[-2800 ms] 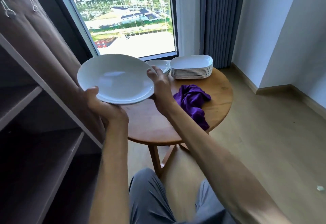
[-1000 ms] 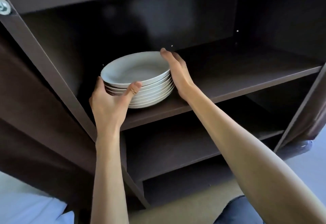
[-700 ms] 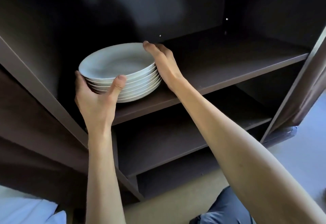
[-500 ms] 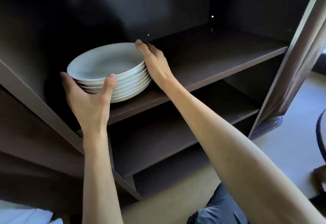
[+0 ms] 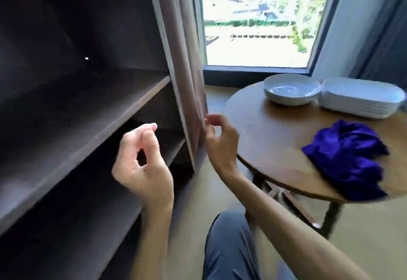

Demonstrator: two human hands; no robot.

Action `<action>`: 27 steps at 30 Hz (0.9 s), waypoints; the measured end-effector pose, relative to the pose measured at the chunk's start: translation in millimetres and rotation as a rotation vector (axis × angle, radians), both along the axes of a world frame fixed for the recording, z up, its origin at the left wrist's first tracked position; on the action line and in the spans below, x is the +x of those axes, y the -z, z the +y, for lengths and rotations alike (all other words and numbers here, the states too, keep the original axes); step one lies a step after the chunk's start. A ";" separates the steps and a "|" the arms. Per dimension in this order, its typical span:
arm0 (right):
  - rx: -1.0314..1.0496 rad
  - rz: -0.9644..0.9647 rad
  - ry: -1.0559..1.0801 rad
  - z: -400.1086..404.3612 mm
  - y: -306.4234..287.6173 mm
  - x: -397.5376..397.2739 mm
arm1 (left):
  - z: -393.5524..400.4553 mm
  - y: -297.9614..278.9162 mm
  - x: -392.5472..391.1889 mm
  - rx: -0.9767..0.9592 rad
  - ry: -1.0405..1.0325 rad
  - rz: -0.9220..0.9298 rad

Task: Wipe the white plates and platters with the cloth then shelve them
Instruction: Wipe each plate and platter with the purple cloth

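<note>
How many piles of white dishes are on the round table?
2. A pile of round white plates sits at the far side of the round wooden table, near the window. A pile of white oblong platters stands just right of it.

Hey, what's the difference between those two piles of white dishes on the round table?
The round plates are circular with a dished middle; the rectangular platters have rounded corners and flatter tops. The round plates make a lower pile, the platters a taller one. The plates sit nearer the window side, the platters towards the table's right edge. Both are white, stacked, side by side, and beyond the purple cloth.
</note>
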State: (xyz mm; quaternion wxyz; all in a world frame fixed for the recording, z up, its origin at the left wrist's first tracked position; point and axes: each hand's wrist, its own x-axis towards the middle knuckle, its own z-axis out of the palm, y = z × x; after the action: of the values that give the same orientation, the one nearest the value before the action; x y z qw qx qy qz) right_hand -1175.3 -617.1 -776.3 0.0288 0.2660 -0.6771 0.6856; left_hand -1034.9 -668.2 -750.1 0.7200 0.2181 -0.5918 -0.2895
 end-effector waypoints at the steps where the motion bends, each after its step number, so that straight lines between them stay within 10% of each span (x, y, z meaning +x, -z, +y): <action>1: 0.071 0.028 0.111 22.5 9.8 -23.7 | 16.7 3.5 -38.1 0.073 0.133 -0.057; 5: 0.369 0.100 0.465 103.9 23.3 -112.4 | 66.6 29.1 -165.0 0.248 0.516 -0.603; 11: 1.021 0.032 0.591 187.6 41.7 -189.2 | 100.1 54.3 -276.9 0.132 0.548 -1.192; 27: 1.161 0.185 0.585 173.8 55.7 -238.0 | 51.1 91.4 -353.3 -0.106 0.237 -1.349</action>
State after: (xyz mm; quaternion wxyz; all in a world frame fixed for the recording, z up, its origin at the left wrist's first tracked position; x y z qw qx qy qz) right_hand -1413.3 -443.4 -832.1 0.1240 0.1009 -0.9762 0.1467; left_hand -1388.2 -617.1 -841.5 0.1670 0.2488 -0.9440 -0.1380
